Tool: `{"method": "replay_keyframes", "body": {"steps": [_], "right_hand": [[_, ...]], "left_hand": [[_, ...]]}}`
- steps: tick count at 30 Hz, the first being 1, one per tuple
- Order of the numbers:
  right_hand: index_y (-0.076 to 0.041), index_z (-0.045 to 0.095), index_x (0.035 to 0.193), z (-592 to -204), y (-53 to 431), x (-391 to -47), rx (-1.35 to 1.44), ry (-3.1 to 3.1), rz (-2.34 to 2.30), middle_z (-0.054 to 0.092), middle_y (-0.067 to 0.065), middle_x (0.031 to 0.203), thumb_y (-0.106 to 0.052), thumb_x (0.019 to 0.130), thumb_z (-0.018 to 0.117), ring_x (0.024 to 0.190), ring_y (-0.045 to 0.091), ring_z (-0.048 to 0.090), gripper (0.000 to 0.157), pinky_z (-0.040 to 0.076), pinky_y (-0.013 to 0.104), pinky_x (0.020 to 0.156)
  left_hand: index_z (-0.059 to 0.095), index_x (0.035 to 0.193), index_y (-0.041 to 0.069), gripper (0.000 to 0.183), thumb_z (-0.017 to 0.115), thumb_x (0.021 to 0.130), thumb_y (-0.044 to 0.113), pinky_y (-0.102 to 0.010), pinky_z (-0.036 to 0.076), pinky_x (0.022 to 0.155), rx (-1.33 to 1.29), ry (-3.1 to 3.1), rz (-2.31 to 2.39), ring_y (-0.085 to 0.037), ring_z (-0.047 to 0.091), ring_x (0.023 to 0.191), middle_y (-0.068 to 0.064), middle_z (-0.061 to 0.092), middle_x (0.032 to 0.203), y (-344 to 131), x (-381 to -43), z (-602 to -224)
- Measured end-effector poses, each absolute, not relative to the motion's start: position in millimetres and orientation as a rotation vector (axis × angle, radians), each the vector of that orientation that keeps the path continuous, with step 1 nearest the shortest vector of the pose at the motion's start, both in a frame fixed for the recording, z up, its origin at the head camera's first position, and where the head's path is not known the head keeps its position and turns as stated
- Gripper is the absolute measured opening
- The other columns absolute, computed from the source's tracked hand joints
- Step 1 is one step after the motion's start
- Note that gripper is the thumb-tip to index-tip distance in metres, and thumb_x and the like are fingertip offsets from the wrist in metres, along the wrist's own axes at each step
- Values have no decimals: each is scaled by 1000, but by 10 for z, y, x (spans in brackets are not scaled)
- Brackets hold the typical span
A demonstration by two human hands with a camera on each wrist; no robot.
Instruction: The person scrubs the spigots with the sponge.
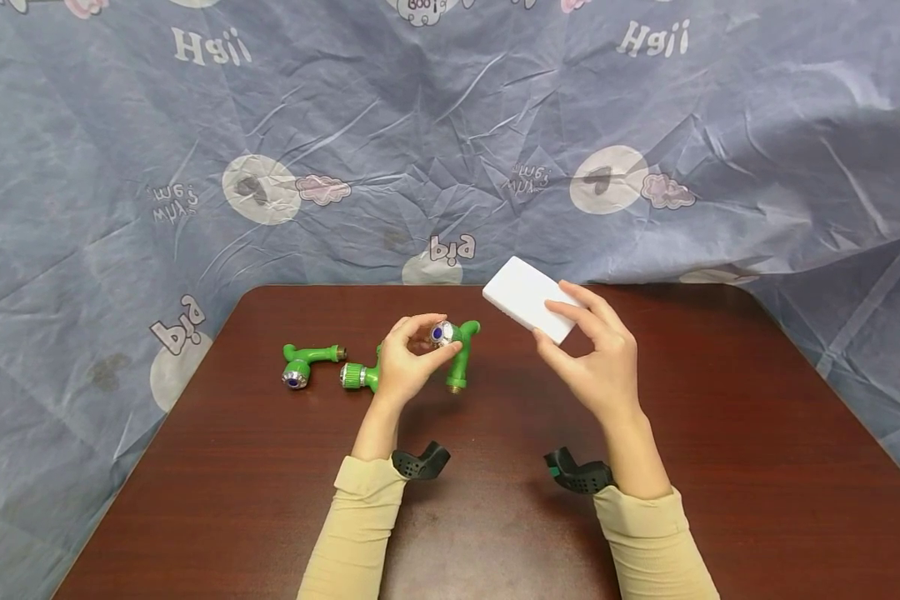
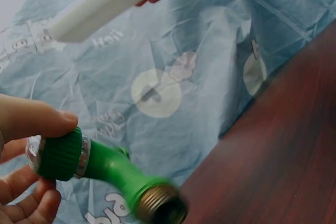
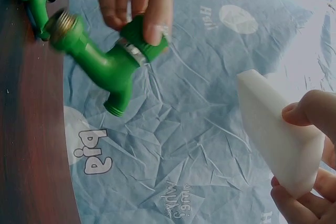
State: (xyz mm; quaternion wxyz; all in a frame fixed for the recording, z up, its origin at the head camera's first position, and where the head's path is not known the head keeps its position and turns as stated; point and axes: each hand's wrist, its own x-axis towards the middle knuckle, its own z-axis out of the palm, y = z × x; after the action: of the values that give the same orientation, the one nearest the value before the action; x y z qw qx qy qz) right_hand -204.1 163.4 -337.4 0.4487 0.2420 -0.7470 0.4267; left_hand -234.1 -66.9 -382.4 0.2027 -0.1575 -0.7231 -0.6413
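My left hand [image 1: 408, 358] pinches a green tap [image 2: 113, 166] by its ribbed knob, between thumb and fingers. The tap has a brass threaded inlet [image 2: 160, 203], a short spout and a chrome knob cap with a blue centre. In the right wrist view the tap [image 3: 100, 66] hangs with its spout pointing down. To the right, my right hand [image 1: 596, 358] grips a white rectangular sponge block [image 1: 528, 296] by one end, thumb on one side and fingers on the other. The block [image 3: 278, 129] is tilted, raised above the table and apart from the tap.
On the dark wood table [image 1: 720, 400], two more green taps lie at the left: one tap [image 1: 311, 356] farther left, another tap [image 1: 360, 377] partly hidden behind my left hand. A wrinkled blue printed cloth [image 1: 420, 142] hangs behind the table's far edge.
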Motion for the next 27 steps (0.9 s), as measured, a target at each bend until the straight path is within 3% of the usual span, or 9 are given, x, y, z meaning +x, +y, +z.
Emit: {"method": "replay_keyframes", "body": {"steps": [7,9,18,27], "right_hand": [[-3,73,95,-3382,1652,-2052,583,-1856,1048,64,12,114,4,63,79,103,28,60,33,41,14,85],[-4,73,95,-3379,1653,-2048,583,-1858,1045,64,12,115,4,64,79,103,27,60,33,41,14,84],[-5,73,96,-3373,1658,-2039,578,-1869,1044,64,11,115,1,66,78,104,27,60,32,41,15,86],[-5,73,96,-3374,1661,-2034,577,-1870,1049,64,11,114,2,65,78,104,27,60,32,41,15,86]], "left_hand": [[67,100,4,39,85,66,9,-26,53,64,-132,-2119,-1854,-25,66,79,-9,67,93,-727,-2459,-4015],[68,100,5,38,85,66,11,-22,52,60,-61,-2129,-1860,-24,67,79,-8,67,92,-746,-2470,-4042],[71,100,10,39,85,67,22,-26,47,59,178,-2131,-1741,-25,62,72,-9,63,86,-821,-2528,-4191],[63,86,11,41,88,61,33,-31,47,61,321,-2186,-1635,-19,62,71,-10,65,84,-794,-2546,-4353]]}}
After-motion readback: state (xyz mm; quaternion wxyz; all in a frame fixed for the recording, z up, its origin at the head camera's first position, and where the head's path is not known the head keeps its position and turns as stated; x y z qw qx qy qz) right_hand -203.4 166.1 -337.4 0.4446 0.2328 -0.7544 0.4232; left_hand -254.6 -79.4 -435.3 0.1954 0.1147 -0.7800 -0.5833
